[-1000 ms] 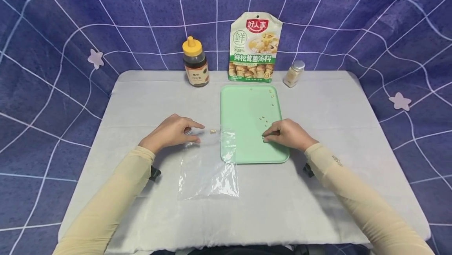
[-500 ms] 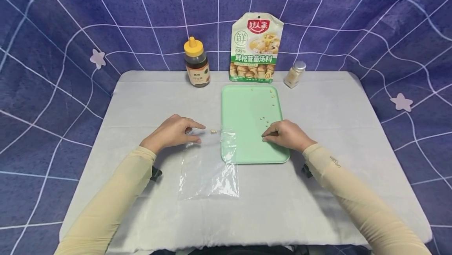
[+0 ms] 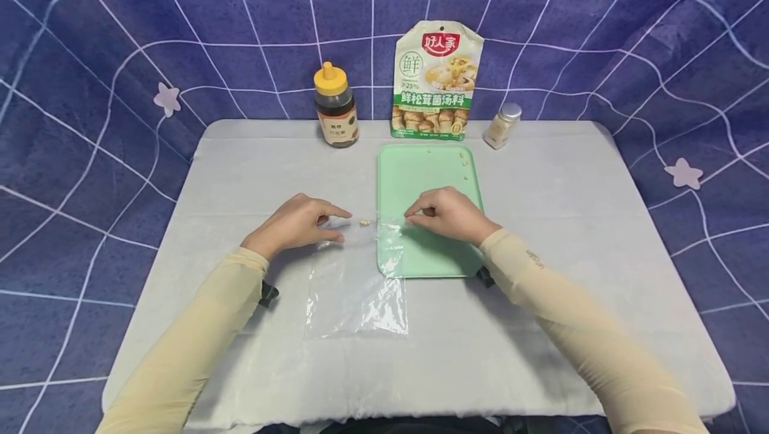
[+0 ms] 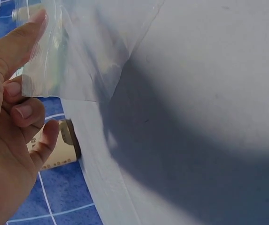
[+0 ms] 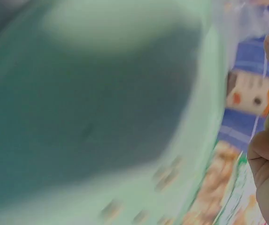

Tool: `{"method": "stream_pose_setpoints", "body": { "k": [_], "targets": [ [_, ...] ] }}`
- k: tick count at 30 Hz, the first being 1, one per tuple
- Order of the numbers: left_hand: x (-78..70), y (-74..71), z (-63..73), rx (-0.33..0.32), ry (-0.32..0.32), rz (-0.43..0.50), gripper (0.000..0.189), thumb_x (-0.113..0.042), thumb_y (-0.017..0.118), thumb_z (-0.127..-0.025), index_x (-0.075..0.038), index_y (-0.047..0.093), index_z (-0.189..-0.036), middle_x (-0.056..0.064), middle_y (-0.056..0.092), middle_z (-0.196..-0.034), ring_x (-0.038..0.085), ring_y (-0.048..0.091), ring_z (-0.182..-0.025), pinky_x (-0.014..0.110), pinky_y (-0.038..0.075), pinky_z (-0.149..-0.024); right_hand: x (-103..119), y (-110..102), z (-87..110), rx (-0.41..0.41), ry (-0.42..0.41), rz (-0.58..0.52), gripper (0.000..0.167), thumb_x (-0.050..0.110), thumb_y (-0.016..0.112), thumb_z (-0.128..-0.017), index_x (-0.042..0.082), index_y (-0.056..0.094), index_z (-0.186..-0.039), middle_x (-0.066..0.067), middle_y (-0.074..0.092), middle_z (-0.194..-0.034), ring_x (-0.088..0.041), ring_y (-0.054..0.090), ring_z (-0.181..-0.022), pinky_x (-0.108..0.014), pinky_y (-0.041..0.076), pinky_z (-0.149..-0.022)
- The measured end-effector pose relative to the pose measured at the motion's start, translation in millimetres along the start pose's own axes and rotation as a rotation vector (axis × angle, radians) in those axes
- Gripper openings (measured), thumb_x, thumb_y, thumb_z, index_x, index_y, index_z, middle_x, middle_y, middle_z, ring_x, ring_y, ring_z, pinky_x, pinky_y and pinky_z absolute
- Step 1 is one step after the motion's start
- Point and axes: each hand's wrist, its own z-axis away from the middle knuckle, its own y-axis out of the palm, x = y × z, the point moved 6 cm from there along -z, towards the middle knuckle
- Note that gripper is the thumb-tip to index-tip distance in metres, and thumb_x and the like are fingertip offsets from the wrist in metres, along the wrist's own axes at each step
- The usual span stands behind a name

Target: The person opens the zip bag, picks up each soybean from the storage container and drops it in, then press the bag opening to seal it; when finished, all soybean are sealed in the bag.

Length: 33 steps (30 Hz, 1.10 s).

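Near its open end, my left hand (image 3: 297, 222) holds a clear plastic bag (image 3: 357, 294) with thumb and index finger spread. In the left wrist view the fingers lie around the bag's corner (image 4: 66, 86). A few small beige kernels (image 3: 364, 223) show at the bag's upper part. My right hand (image 3: 450, 213) is over the green tray (image 3: 420, 170), thumb and index fingertips together at the bag's right edge. A small pale kernel (image 3: 408, 222) shows faintly at those fingertips. Several other kernels (image 3: 464, 163) lie at the tray's far right.
Behind the tray stands a soup-seasoning pouch (image 3: 437, 80) against the blue cloth. A yellow-capped honey bottle (image 3: 336, 110) is to its left, and a small silver-lidded jar (image 3: 502, 127) to its right. The bag overlaps the tray's left side.
My right hand has lifted from the tray's right side and moved left toward the bag. The left hand and the bag stay nearly where they were.
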Motion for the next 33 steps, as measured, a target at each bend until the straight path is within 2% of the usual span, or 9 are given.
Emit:
{"method": "stream_pose_setpoints", "body": {
  "k": [5,9,13,17,21,25,27,33],
  "targets": [
    [-2.4,2.2,-3.3,0.008,0.008,0.000,0.046,-0.042,0.086,-0.082,-0.024,0.076,-0.123,-0.008,0.049,-0.060,0.009,0.032,-0.048,0.034,0.031,-0.050,27.3,13.3,-30.3,0.045,-0.076,0.026,0.012,0.022,0.075,-0.095,0.015,0.083,-0.100,0.015,0.063,-0.076,-0.007,0.046,-0.056,-0.029,0.041,-0.057],
    [-4.2,2.6,-4.2,0.007,0.017,-0.007,0.047,-0.043,0.086,-0.081,-0.024,0.076,-0.123,-0.008,0.049,-0.058,0.008,0.033,-0.047,0.034,0.032,-0.050,39.0,21.1,-47.7,0.065,-0.093,0.059,0.010,0.022,0.077,-0.093,0.016,0.083,-0.099,0.016,0.066,-0.080,-0.007,0.048,-0.056,-0.029,0.043,-0.058],
    [-6.0,2.3,-4.6,0.002,0.024,-0.002,0.048,-0.042,0.087,-0.080,-0.023,0.077,-0.122,-0.010,0.046,-0.056,0.008,0.033,-0.047,0.034,0.032,-0.050,44.4,24.5,-56.2,0.081,-0.085,0.055,0.012,0.024,0.078,-0.092,0.016,0.083,-0.100,0.014,0.069,-0.086,-0.006,0.052,-0.060,-0.028,0.045,-0.061],
    [-8.1,3.0,-6.1,0.001,0.032,0.003,0.047,-0.041,0.087,-0.080,-0.023,0.077,-0.122,-0.011,0.046,-0.055,0.007,0.034,-0.048,0.033,0.033,-0.051,44.5,22.1,-54.8,0.075,-0.079,0.046,0.013,0.024,0.078,-0.092,0.015,0.083,-0.100,0.013,0.068,-0.082,-0.007,0.050,-0.058,-0.028,0.044,-0.059],
    [-8.3,4.7,-7.0,0.007,0.023,0.003,0.047,-0.041,0.087,-0.080,-0.023,0.077,-0.122,-0.010,0.046,-0.055,0.008,0.033,-0.047,0.033,0.033,-0.050,37.9,15.0,-45.2,0.044,-0.061,0.013,0.011,0.024,0.077,-0.093,0.018,0.083,-0.101,0.014,0.062,-0.074,-0.008,0.044,-0.055,-0.029,0.041,-0.058],
    [-6.8,3.9,-6.4,0.010,-0.005,-0.001,0.047,-0.043,0.087,-0.080,-0.024,0.076,-0.123,-0.009,0.047,-0.057,0.009,0.034,-0.049,0.034,0.033,-0.051,24.5,4.6,-25.9,0.004,-0.024,-0.021,0.012,0.024,0.078,-0.093,0.020,0.082,-0.103,0.011,0.055,-0.065,-0.009,0.040,-0.054,-0.029,0.038,-0.057],
    [-5.6,2.3,-5.6,0.011,-0.013,-0.005,0.048,-0.044,0.086,-0.080,-0.025,0.076,-0.123,-0.009,0.047,-0.058,0.009,0.034,-0.050,0.034,0.032,-0.052,14.5,-2.5,-11.9,-0.019,-0.003,-0.032,0.013,0.023,0.080,-0.091,0.018,0.082,-0.103,0.011,0.054,-0.065,-0.009,0.040,-0.054,-0.029,0.038,-0.056],
    [-3.9,3.1,-4.2,0.020,-0.013,-0.008,0.048,-0.044,0.086,-0.081,-0.025,0.076,-0.124,-0.008,0.046,-0.058,0.008,0.032,-0.050,0.034,0.031,-0.053,-30.0,-26.3,47.3,-0.080,0.073,-0.021,0.018,0.018,0.084,-0.087,0.009,0.081,-0.102,0.008,0.054,-0.064,-0.012,0.042,-0.054,-0.029,0.036,-0.052]
  ]
}}
